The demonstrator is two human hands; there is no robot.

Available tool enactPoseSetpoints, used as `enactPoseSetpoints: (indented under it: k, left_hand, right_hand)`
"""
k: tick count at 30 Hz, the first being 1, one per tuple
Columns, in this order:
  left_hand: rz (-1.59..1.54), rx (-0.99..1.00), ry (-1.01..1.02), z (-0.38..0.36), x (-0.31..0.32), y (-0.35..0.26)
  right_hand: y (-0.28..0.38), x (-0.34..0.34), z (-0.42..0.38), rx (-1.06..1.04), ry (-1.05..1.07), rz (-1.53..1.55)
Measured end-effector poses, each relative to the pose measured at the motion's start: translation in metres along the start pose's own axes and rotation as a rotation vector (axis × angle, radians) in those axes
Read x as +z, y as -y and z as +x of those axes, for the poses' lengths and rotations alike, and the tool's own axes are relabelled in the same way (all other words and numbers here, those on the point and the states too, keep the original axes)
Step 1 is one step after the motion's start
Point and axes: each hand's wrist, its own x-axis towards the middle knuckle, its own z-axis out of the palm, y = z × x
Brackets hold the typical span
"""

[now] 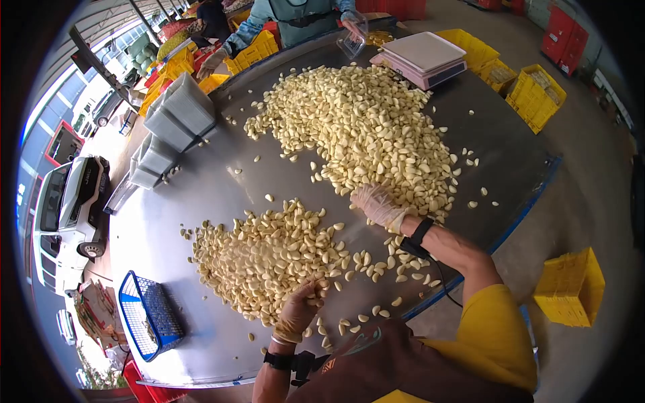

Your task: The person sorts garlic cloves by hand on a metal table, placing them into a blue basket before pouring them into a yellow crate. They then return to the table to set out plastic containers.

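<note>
Two heaps of peeled garlic cloves lie on a metal table (222,181). My left hand (300,310), gloved, is at the lower right edge of the nearer heap (252,258); its fingers are curled together over cloves, and what they hold is too small to name. My right hand (377,203), in a pale glove, rests at the near edge of the larger heap (363,127), its fingers pointing left and touching cloves. Whether any clove is in its grip cannot be made out. Loose cloves (376,269) lie between the heaps and along the table's near edge.
A blue basket (142,316) stands at the left. Clear plastic containers (178,114) are stacked at the back left. A scale (422,54) sits at the far edge. Across the table a co-worker (299,20) holds a clear container (352,39). Yellow crates (570,289) stand on the floor.
</note>
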Motion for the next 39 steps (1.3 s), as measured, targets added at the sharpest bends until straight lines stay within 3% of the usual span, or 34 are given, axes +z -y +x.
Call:
enactPoseSetpoints:
  k: [1,3,5,8,10,11,12,13,14,15,17,18,21,23,25,27,30,33,35,37,38,39]
  left_hand:
    - [-0.015,-0.029,-0.003,0.009,0.010,0.000]
    - [-0.051,-0.069,-0.031,0.029,0.031,0.005]
    - [-0.097,-0.099,-0.076,0.039,0.040,0.019]
    - [-0.259,-0.233,0.072,0.065,0.020,0.038]
    - [-0.245,-0.246,0.073,0.055,0.018,0.038]
    - [-0.239,-0.255,0.067,0.051,0.015,0.039]
    - [-0.221,-0.236,0.038,0.046,0.007,0.042]
    - [-0.219,-0.245,0.040,0.042,0.001,0.042]
    - [-0.193,-0.248,0.058,0.040,-0.003,0.041]
    - [-0.165,-0.252,0.076,0.040,-0.001,0.040]
    - [-0.138,-0.241,0.027,0.039,0.008,0.043]
    - [-0.115,-0.245,0.011,0.039,0.017,0.043]
    - [-0.143,-0.239,-0.013,0.043,0.018,0.043]
    - [-0.079,-0.164,0.142,0.032,0.019,0.038]
    - [-0.082,-0.156,0.128,0.027,0.022,0.037]
    - [-0.002,-0.177,0.002,0.022,0.031,0.032]
    - [-0.053,-0.177,0.029,0.023,0.024,0.036]
    - [-0.069,-0.169,-0.005,0.023,0.026,0.037]
    - [-0.071,-0.169,0.066,0.026,0.024,0.040]
    - [-0.029,-0.149,0.102,0.030,0.025,0.041]
    - [-0.051,-0.193,0.059,0.034,0.029,0.042]
    - [-0.074,-0.237,0.019,0.037,0.035,0.041]
  right_hand:
    - [0.011,-0.004,-0.004,0.029,0.028,0.161]
    - [0.056,-0.065,-0.015,-0.151,0.051,0.169]
    - [0.085,-0.087,-0.031,-0.266,0.049,0.542]
    - [0.076,-0.094,-0.049,-0.205,-0.108,0.596]
    - [0.027,-0.114,-0.057,0.075,-0.134,0.497]
    - [-0.004,-0.118,-0.065,0.344,-0.105,0.735]
    - [-0.034,-0.115,-0.079,0.406,-0.307,0.460]
    - [-0.059,-0.110,-0.092,0.546,-0.345,0.236]
    - [-0.081,-0.095,-0.109,0.669,-0.159,-0.044]
    - [-0.080,-0.094,-0.112,0.679,-0.160,-0.048]
    - [-0.066,-0.087,-0.119,0.565,0.153,0.043]
    - [-0.044,-0.098,-0.108,0.637,0.464,0.013]
    - [-0.027,-0.123,-0.107,0.503,0.563,-0.097]
    - [-0.070,-0.109,-0.122,0.654,0.094,0.417]
    - [-0.109,-0.107,-0.120,0.699,-0.286,0.065]
    - [-0.161,-0.080,-0.126,0.737,-0.202,-0.232]
    - [-0.185,-0.076,-0.131,0.681,-0.183,-0.083]
    - [-0.157,-0.109,-0.116,0.642,-0.129,-0.123]
    - [-0.099,-0.146,-0.098,0.655,-0.127,0.251]
    - [-0.029,-0.170,-0.079,0.529,0.044,0.624]
    - [-0.004,-0.161,-0.076,0.381,0.160,0.798]
    - [0.025,-0.147,-0.073,0.104,0.114,0.710]
